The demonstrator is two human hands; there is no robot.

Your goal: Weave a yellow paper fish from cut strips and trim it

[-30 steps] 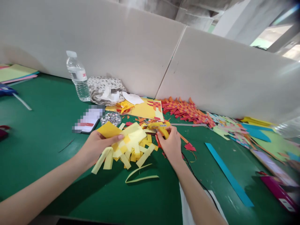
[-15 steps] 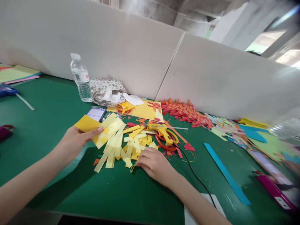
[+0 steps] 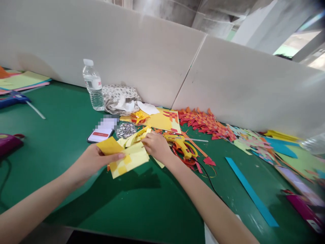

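My left hand (image 3: 93, 161) pinches a woven yellow paper piece (image 3: 119, 167) between thumb and fingers; deep yellow and pale yellow squares alternate on it. Its pale strips (image 3: 138, 152) reach right toward my right hand (image 3: 157, 145), whose fingers are closed around the far ends of yellow paper strips (image 3: 135, 135). The fingertips are partly hidden behind the hand. Right beside that hand lies a yellow glue gun (image 3: 179, 140), on top of red-and-yellow-handled scissors (image 3: 191, 150).
A phone (image 3: 101, 130), a dish of small beads (image 3: 126, 130) and a water bottle (image 3: 93, 86) stand behind my left hand. Orange-red woven paper fish (image 3: 203, 123) lie along the partition (image 3: 152, 61). A blue strip (image 3: 250, 189) and magenta glue gun (image 3: 303, 208) are at right.
My right hand has moved up and left from the table to the strips and closed on them. The woven piece has shifted right, its strips lifted off the pile. The phone's screen shows more.
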